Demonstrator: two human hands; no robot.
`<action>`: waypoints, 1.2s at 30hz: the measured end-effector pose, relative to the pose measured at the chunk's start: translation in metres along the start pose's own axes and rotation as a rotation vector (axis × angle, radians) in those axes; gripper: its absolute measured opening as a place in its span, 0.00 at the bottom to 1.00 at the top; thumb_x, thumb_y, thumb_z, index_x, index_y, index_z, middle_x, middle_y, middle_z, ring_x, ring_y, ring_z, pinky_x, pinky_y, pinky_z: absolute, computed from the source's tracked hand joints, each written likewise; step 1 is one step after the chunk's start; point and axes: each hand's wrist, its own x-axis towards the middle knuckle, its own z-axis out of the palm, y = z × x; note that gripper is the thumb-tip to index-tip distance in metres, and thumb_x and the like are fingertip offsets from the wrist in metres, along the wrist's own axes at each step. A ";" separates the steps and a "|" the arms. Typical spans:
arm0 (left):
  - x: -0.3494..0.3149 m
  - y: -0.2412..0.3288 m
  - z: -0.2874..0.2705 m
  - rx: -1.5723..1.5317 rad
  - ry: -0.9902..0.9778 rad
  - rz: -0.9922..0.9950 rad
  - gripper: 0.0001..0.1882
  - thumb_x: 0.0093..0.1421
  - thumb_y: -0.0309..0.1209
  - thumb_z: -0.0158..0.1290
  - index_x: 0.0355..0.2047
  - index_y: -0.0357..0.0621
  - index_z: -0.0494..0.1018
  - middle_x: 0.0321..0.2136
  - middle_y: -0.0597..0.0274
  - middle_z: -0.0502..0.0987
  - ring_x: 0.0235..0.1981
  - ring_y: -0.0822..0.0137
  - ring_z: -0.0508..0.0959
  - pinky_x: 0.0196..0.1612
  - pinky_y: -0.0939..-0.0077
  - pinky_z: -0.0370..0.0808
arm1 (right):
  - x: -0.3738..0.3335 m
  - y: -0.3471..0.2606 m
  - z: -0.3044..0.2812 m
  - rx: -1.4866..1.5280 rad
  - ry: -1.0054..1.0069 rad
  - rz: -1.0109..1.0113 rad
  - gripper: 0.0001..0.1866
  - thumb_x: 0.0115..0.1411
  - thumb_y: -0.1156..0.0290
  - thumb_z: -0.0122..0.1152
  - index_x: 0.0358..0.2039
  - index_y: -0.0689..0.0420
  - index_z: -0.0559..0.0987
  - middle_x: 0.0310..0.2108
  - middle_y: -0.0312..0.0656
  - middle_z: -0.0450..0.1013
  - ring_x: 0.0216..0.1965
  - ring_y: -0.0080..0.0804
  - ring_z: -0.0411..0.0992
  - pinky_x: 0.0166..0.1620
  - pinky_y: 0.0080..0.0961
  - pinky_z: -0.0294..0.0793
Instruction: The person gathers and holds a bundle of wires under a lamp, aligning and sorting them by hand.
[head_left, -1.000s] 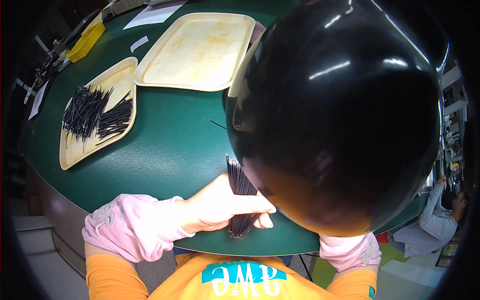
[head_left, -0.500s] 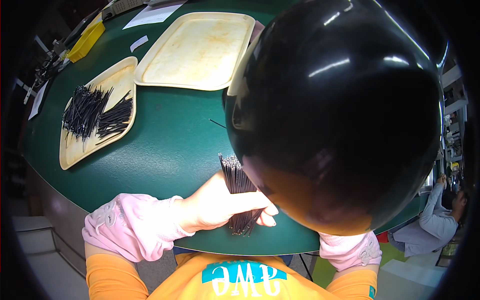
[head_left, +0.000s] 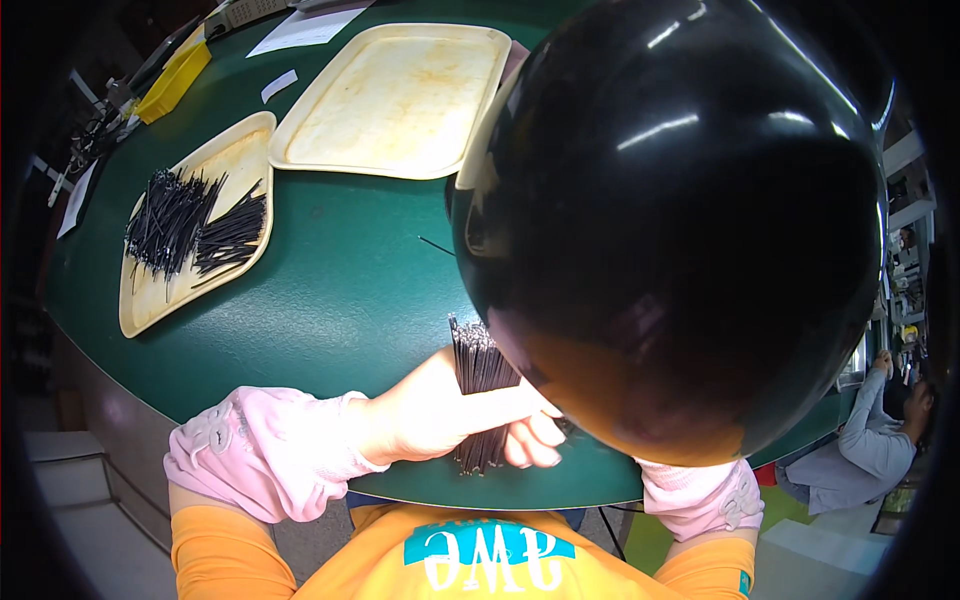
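Note:
A thick bundle of short black wires (head_left: 480, 368) with bare shiny tips is in my left hand (head_left: 422, 408). The hand is closed, with its thumb across the front of the bundle and fingertips showing on the far side. The bundle stands roughly upright over the green table (head_left: 340, 285), near its front edge. A large glossy black dome (head_left: 680, 230) hides my right hand. On that side only the pink sleeve cuff (head_left: 695, 492) and part of the arm show below it. A single black wire (head_left: 435, 244) pokes out at the dome's left edge.
At the left, a cream tray (head_left: 245, 140) holds heaps of black wires (head_left: 170, 222). A larger stained cream tray (head_left: 395, 100) lies behind it. Farther off are a yellow bin (head_left: 175, 80) and papers (head_left: 305, 32). Another person (head_left: 850, 450) sits at the far right.
My left hand's grip has shifted slightly. The wire bundle has moved a little to the right, is more upright, and its fingertips have spread slightly. The trays and dome look nearly the same.

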 end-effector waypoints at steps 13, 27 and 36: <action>0.002 0.005 0.004 0.106 0.128 -0.067 0.07 0.52 0.27 0.49 0.24 0.33 0.70 0.18 0.56 0.72 0.16 0.71 0.72 0.21 0.82 0.70 | -0.044 0.004 0.011 0.025 -0.274 0.298 0.08 0.57 0.71 0.45 0.31 0.62 0.71 0.25 0.38 0.67 0.26 0.23 0.64 0.29 0.16 0.63; 0.002 0.006 0.003 0.049 0.110 -0.087 0.08 0.50 0.26 0.52 0.23 0.31 0.71 0.17 0.54 0.73 0.19 0.66 0.75 0.26 0.77 0.74 | -0.054 0.022 0.002 -0.093 -0.233 0.255 0.06 0.55 0.73 0.48 0.30 0.61 0.72 0.26 0.37 0.67 0.25 0.21 0.62 0.29 0.15 0.61; 0.001 0.005 0.001 -0.011 0.085 -0.095 0.07 0.50 0.26 0.51 0.25 0.31 0.71 0.20 0.53 0.74 0.22 0.63 0.76 0.28 0.75 0.75 | -0.054 0.015 0.006 0.294 -0.121 0.285 0.02 0.51 0.78 0.50 0.27 0.60 0.71 0.25 0.36 0.67 0.26 0.23 0.62 0.29 0.18 0.62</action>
